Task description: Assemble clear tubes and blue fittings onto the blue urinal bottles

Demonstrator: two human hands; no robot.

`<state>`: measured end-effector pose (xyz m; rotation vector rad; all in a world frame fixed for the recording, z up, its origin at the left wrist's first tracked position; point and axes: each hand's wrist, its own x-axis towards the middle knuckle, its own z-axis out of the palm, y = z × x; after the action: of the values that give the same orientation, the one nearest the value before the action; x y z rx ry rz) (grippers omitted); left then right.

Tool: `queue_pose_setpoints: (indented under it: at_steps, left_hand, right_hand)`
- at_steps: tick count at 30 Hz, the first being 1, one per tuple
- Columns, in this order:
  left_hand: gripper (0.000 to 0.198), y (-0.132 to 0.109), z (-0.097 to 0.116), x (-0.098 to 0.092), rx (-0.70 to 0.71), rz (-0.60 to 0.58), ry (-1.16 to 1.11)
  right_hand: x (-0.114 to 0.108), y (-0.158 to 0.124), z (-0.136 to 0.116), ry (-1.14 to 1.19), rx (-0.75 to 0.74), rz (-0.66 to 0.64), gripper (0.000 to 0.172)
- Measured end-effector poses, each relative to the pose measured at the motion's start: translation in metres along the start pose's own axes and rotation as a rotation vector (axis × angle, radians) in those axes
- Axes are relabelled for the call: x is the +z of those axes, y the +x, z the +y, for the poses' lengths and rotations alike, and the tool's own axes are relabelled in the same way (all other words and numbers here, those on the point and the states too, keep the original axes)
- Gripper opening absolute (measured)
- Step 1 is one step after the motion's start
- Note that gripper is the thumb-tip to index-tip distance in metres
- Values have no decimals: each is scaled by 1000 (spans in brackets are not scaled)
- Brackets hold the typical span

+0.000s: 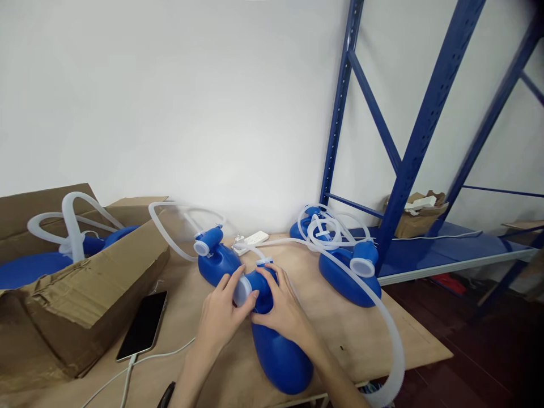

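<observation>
A blue plastic bottle (283,357) with a wide neck lies on the wooden table in front of me. My left hand (225,309) grips the white cap (242,291) on the neck's end, thumb and fingers round its rim. Round the blue neck behind that cap is my right hand (280,300), fingers curled over it. Just beyond my fingers, a translucent hose (255,251) joins the bottle at a small collar. Part of the neck is hidden by my fingers.
Similar blue bottles with hoses stand behind to the left (219,263) and right (348,280). A cardboard box (97,283) holds more at left. A phone (143,326) on a cable lies beside it. A power strip (257,239) and blue shelving (425,119) are farther back.
</observation>
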<state>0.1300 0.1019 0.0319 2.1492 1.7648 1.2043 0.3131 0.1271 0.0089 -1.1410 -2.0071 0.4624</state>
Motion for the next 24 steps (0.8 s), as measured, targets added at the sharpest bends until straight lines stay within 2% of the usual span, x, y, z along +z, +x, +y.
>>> queue_pose_setpoints:
  at_steps: [4,11,14,17,20,24]
  left_hand:
    - [56,2,2,-7,12,-92,32]
    - [54,-14,2,-4,-125,-33,-273]
    - [44,-25,4,-9,-215,82,-466]
    - [38,-35,-3,-18,-266,202,-620]
    - [45,-43,-21,-23,-298,134,-594]
    - [52,-50,-47,-16,-366,-64,-556]
  right_hand:
    - [0,0,0,63,0,12,88]
    - [-1,3,-6,-2,22,-41,84]
    - [-2,5,-4,15,28,18,87]
    - [-4,7,0,18,2,66,90]
    - [-4,8,3,-9,-21,41,91]
    - [-4,6,2,-27,7,3,96]
